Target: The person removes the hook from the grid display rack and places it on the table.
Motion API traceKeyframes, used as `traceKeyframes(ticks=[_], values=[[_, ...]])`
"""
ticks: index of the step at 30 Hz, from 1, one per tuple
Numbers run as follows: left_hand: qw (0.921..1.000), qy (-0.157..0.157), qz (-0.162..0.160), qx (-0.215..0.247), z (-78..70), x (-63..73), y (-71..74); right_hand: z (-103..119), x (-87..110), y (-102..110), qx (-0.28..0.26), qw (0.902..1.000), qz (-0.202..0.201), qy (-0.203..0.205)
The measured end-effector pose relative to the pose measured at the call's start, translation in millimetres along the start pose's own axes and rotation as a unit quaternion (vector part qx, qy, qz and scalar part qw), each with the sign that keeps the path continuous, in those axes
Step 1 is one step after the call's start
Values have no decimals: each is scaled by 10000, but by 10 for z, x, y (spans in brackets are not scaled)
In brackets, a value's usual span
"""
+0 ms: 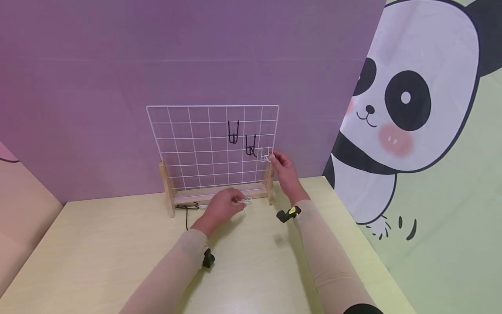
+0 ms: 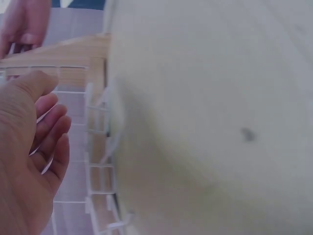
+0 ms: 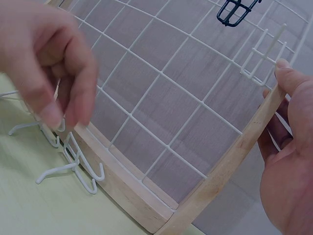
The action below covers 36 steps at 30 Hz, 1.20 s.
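Note:
A white wire grid panel stands upright between wooden posts. My right hand grips the top of the right wooden post, thumb in front and fingers behind. Right beside that thumb, a white wire hook hangs on the grid. Two black wire hooks hang higher and further left. My left hand hovers low before the grid, its fingers loosely bent and nothing between them in the left wrist view. Close under it, several loose white hooks lie along the wooden base bar.
A black wire hook lies on the pale table by the left wooden post. Behind the grid rises a purple backdrop. A panda picture covers the wall at the right.

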<state>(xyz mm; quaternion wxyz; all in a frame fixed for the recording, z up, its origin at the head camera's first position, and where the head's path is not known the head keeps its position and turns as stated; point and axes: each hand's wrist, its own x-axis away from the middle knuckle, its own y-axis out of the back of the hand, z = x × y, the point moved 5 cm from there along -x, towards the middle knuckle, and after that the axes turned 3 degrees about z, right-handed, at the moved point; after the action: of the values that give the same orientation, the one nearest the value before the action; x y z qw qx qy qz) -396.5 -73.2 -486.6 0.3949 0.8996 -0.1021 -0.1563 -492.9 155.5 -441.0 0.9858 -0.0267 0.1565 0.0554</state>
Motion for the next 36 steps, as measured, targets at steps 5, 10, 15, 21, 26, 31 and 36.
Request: traceKeyframes(ticks=[5,10,15,21,26,31,36], values=[[9981,-4,-587,160,-110,-37,224,6,-5,4,6,10000,9,-25],[9909,-213,-1179,618,-272,-75,496,22,-2,13,30,10000,18,-70],[9792,-309,-1653,1138,-413,-83,716,42,4,10,25,9999,22,-101],[9612,-565,-2371,1290,-538,-89,936,22,0,6,26,9999,6,-126],[9494,-791,-2755,1281,-640,-112,1094,8,0,3,51,9999,-8,-101],[9404,-1023,-2975,1290,-727,-125,1193,9,12,0,99,9999,20,-69],[9364,-1101,-3090,1243,-788,-132,1243,12,22,-1,74,10000,41,-21]])
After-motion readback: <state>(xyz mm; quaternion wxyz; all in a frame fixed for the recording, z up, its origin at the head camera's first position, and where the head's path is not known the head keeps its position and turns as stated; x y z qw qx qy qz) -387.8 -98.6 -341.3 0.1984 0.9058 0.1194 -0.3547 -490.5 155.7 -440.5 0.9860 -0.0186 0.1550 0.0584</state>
